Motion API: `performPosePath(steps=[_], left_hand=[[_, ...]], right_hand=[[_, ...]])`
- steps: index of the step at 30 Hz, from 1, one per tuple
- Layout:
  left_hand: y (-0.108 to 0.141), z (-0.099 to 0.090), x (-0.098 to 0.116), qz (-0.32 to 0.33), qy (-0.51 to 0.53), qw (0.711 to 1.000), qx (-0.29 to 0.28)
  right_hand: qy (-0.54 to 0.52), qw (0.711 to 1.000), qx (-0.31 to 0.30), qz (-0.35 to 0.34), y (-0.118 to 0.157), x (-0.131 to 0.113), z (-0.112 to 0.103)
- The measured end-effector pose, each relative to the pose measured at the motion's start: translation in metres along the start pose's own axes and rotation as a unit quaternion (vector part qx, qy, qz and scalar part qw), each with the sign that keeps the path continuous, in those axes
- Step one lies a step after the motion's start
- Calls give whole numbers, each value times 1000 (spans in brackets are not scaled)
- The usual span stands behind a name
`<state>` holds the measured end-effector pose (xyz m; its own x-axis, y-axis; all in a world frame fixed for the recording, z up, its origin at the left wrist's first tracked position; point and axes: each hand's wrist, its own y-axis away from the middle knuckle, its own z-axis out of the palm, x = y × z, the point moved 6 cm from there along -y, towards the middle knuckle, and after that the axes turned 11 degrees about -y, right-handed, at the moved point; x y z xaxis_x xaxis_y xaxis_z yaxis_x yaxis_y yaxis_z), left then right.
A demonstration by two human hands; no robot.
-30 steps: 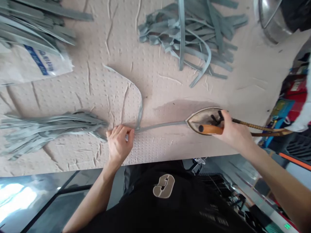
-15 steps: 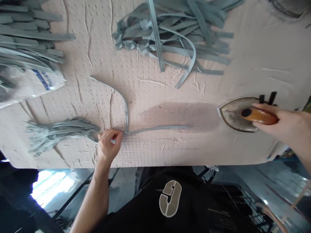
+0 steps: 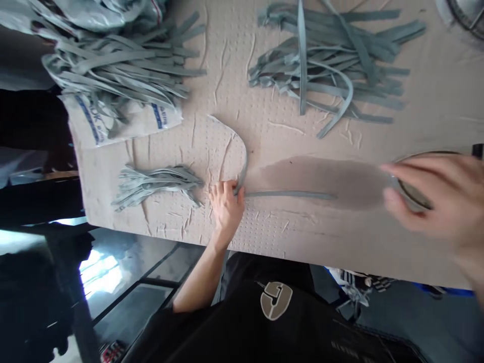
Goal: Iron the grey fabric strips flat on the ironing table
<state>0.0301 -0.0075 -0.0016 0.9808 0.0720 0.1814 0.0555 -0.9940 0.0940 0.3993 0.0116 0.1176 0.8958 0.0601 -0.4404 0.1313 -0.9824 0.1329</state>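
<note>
My left hand (image 3: 228, 204) rests on the padded table with its fingers curled onto a narrow grey-green fabric strip (image 3: 289, 193). One part of the strip runs straight to the right, while the other curves up and away from my fingers. At the right, my right hand (image 3: 440, 196) reaches over the iron (image 3: 414, 193), its fingers stretched leftward and the thumb apart. The iron's handle is hidden behind this hand, and no grip on it shows. Just left of my left hand lies a small bundle of strips (image 3: 159, 184).
A large pile of strips (image 3: 121, 60) lies on a printed plastic bag (image 3: 132, 123) at upper left. Another pile (image 3: 333, 65) sits at the back. A darker patch (image 3: 321, 176) marks the table cover (image 3: 264, 227). A round metal object (image 3: 471, 15) is at top right.
My right hand has come off the iron's orange handle and its fingers now extend left. My left hand stays on the strip, its fingers shifted. The view has swung left.
</note>
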Motion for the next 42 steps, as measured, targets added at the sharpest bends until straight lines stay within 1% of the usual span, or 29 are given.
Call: performPosePath(steps=[1, 2, 3, 4, 6, 8, 9, 11, 12, 14, 16, 18, 20, 22, 25, 27, 29, 31, 33, 36, 39, 40, 42], left_hand=[[2, 0, -1, 0, 8, 1000, -5], [2, -2, -2, 6, 27, 1000, -15], [3, -5, -3, 17, 58, 998, -31], [3, -11, -3, 34, 100, 993, -54], [4, -29, -2, 76, 190, 972, -114], [7, -55, -1, 116, 253, 946, -168], [9, -70, -2, 134, 270, 935, -185], [10, -97, -5, 161, 292, 920, -208], [10, -108, -6, 170, 300, 912, -221], [8, -122, -10, 175, 314, 895, -264], [7, -126, -10, 180, 325, 870, -325], [6, -125, -7, 191, 321, 849, -373], [5, -126, -4, 208, 310, 843, -388], [4, -129, -4, 227, 307, 845, -374], [9, -135, -14, 244, 308, 849, -353], [14, -135, -22, 240, 296, 844, -379], [16, -130, -24, 240, 259, 833, -426], [10, -119, -18, 244, 208, 833, -451], [-6, -102, -2, 248, 164, 847, -441], [-36, -64, 33, 255, 111, 875, -397], [-60, -23, 63, 242, 37, 902, -355], [-66, -13, 70, 235, 6, 912, -337], [-73, 0, 79, 224, -50, 926, -301]], right_hand=[[-35, 996, 11, -84, -9, -39, 8], [-78, 988, 12, -134, -19, -72, 18], [-115, 979, -1, -170, -30, -101, 31], [-147, 970, -38, -190, -41, -127, 46], [-211, 937, -101, -257, -57, -173, 73], [-256, 906, -182, -284, -66, -202, 95], [-272, 891, -232, -280, -67, -211, 104], [-293, 866, -326, -239, -60, -219, 115], [-301, 858, -361, -208, -55, -218, 116], [-312, 852, -396, -144, -44, -212, 112], [-325, 848, -405, -102, -34, -206, 102], [-335, 846, -407, -77, -26, -200, 93], [-331, 849, -409, -59, -19, -193, 87], [-320, 851, -416, -35, -10, -181, 82], [-334, 841, -425, 30, 14, -153, 73], [-360, 833, -414, 76, 35, -127, 66], [-377, 832, -391, 114, 55, -99, 61], [-386, 836, -361, 146, 68, -68, 58], [-389, 844, -325, 174, 70, -37, 59], [-367, 867, -265, 209, 52, 8, 68], [-314, 888, -225, 248, 26, 42, 83], [-296, 893, -215, 260, 19, 50, 89], [-264, 903, -196, 276, 11, 62, 97]])
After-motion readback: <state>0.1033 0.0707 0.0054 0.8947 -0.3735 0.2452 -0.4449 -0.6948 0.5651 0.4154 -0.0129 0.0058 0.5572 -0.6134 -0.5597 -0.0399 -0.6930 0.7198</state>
